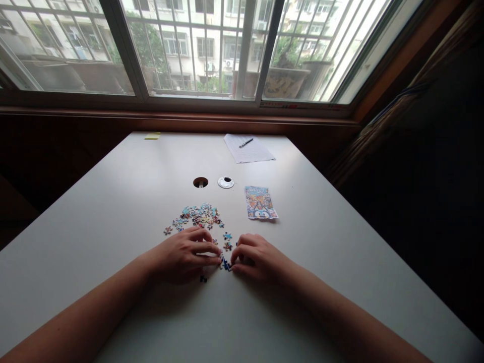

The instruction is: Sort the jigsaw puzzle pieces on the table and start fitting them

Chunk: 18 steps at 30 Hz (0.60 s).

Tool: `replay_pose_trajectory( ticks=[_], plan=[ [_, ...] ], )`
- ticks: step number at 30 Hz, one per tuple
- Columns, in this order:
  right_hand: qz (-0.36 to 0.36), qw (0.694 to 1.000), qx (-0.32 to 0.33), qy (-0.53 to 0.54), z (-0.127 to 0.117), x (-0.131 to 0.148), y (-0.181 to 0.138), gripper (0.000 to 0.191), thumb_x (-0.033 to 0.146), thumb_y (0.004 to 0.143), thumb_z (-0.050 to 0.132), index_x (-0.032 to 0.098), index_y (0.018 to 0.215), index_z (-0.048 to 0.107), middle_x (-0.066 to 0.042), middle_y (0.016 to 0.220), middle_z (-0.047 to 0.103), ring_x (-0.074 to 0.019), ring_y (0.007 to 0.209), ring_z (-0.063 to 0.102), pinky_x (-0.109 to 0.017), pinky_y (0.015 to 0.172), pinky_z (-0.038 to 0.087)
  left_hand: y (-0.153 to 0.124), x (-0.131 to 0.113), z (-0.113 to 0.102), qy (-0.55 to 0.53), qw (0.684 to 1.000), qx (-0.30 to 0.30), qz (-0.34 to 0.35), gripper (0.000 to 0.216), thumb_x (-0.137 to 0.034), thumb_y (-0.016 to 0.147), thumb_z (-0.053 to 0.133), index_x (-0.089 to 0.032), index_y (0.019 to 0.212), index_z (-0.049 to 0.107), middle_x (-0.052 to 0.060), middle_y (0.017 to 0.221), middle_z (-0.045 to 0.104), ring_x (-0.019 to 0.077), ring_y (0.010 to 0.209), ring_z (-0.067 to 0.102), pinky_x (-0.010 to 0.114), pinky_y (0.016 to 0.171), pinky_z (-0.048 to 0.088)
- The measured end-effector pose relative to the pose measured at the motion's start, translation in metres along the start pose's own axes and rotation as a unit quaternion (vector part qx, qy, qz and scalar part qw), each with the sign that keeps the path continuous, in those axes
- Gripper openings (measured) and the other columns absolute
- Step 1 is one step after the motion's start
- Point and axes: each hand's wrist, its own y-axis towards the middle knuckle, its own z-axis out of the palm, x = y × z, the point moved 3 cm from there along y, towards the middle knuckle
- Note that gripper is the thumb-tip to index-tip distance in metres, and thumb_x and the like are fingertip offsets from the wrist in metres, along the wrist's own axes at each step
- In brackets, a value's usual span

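Note:
Small dark-blue jigsaw puzzle pieces (226, 263) lie on the white table between my two hands. From the left, my left hand (189, 253) curls its fingers round the left edge of these pieces; its thumb is hidden beneath. My right hand (255, 257) pinches at the right edge, with thumb and fingertips close together on a piece. Just beyond the fingers are a light-blue puzzle piece (227, 236) and a multicoloured piece (227, 246). A dark piece (203, 278) lies below my left hand. Past that hand spreads a loose pile of puzzle pieces (202, 214).
A colourful picture sheet (260, 202) lies right of the pile. Farther back are a round hole (200, 182) in the table (94, 217), a silver ring-shaped cover (226, 182), papers (245, 151) with a pen (246, 143), and a yellow note (153, 136). A barred window stands behind.

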Motion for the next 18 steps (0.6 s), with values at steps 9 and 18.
replay_pose_trajectory(
  ticks=[9, 18],
  plan=[
    [0.012, 1.0, -0.003, -0.005, -0.0026, -0.0043, -0.0008, 0.009, 0.024, 0.087, 0.072, 0.022, 0.096, 0.072, -0.003, 0.094, 0.063, -0.0163, 0.085, 0.059, -0.03, 0.081, 0.044, 0.0005, -0.0001, -0.0023, 0.004, 1.0, -0.017, 0.003, 0.048, -0.01, 0.082, 0.061, -0.026, 0.127, 0.061, 0.005, 0.124, 0.069, 0.0242, 0.103, 0.058, 0.042, 0.09, 0.049],
    [0.003, 1.0, -0.009, -0.004, -0.0017, -0.0057, -0.0015, 0.011, 0.024, 0.087, 0.073, 0.023, 0.097, 0.072, -0.004, 0.094, 0.063, -0.0168, 0.085, 0.059, -0.03, 0.08, 0.044, -0.0023, 0.0015, 0.0003, 0.008, 1.0, -0.017, -0.004, 0.048, -0.009, 0.082, 0.061, -0.027, 0.126, 0.062, 0.005, 0.126, 0.069, 0.0241, 0.105, 0.057, 0.042, 0.091, 0.05]
  ],
)
